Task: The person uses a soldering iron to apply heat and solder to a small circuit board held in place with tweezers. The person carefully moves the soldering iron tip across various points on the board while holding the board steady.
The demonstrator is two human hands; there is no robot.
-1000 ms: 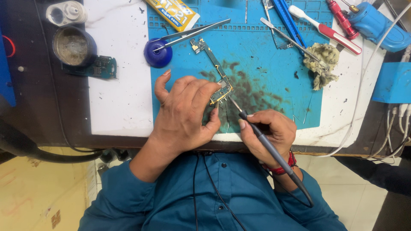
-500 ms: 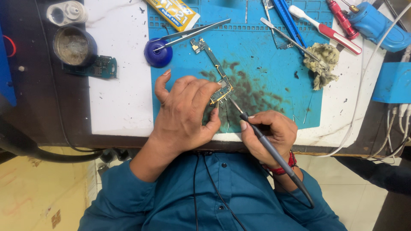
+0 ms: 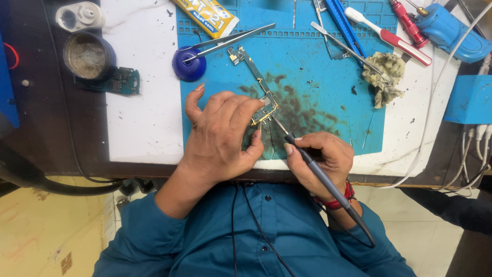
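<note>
A narrow circuit board [image 3: 259, 84] lies diagonally on the blue work mat [image 3: 318, 87]. My left hand [image 3: 223, 136] rests on the mat, its fingertips pressing the board's near end down. My right hand [image 3: 320, 159] grips a dark soldering iron [image 3: 318, 172] like a pen. The iron's metal tip touches the board's near end, right beside my left fingertips. Its cord runs back over my right wrist.
Tweezers [image 3: 230, 38] lean on a small blue pot [image 3: 188, 64]. A yellow tube [image 3: 207, 15], a toothbrush [image 3: 387, 36], a wad of cleaning wool [image 3: 382, 77], a round tin [image 3: 87, 55], a green board [image 3: 118, 81] and a blue tool [image 3: 446, 31] lie around.
</note>
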